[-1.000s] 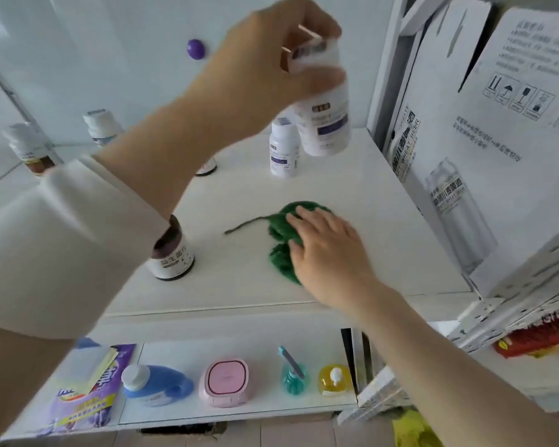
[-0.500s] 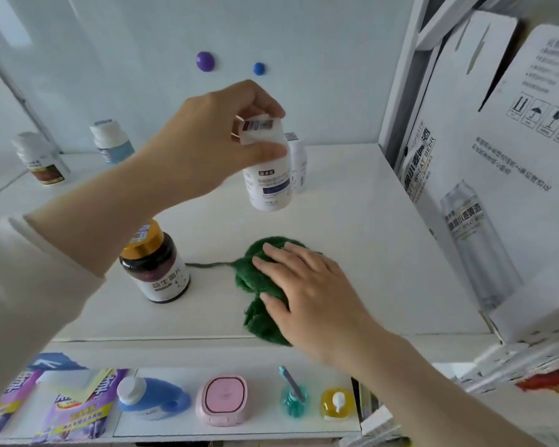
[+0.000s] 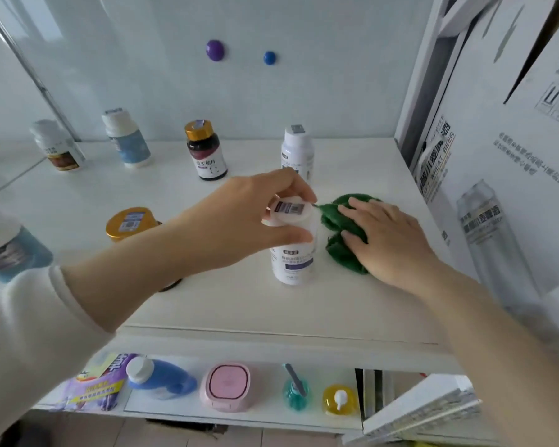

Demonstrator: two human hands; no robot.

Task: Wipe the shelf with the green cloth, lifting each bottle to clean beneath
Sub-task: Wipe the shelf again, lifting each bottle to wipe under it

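Note:
A white bottle (image 3: 293, 259) with a purple label stands on the white shelf (image 3: 239, 304). My left hand (image 3: 249, 217) grips its cap from above. Just right of it lies the crumpled green cloth (image 3: 336, 217), and my right hand (image 3: 391, 240) rests flat on it with straight fingers. A second white bottle (image 3: 297, 153) stands behind. A dark bottle with a gold cap (image 3: 207, 153) stands at the back, and another gold-capped bottle (image 3: 131, 222) sits partly hidden behind my left forearm.
Two white-capped bottles (image 3: 126, 140) (image 3: 57, 146) stand at the back left, another (image 3: 10, 246) at the left edge. Tall white cartons (image 3: 497, 156) wall off the right side. A lower shelf (image 3: 188, 414) holds a blue bottle, a pink box and small dispensers.
My left hand has lowered the white bottle from mid-air onto the shelf beside the cloth. My right hand has slid the cloth to the right and further back.

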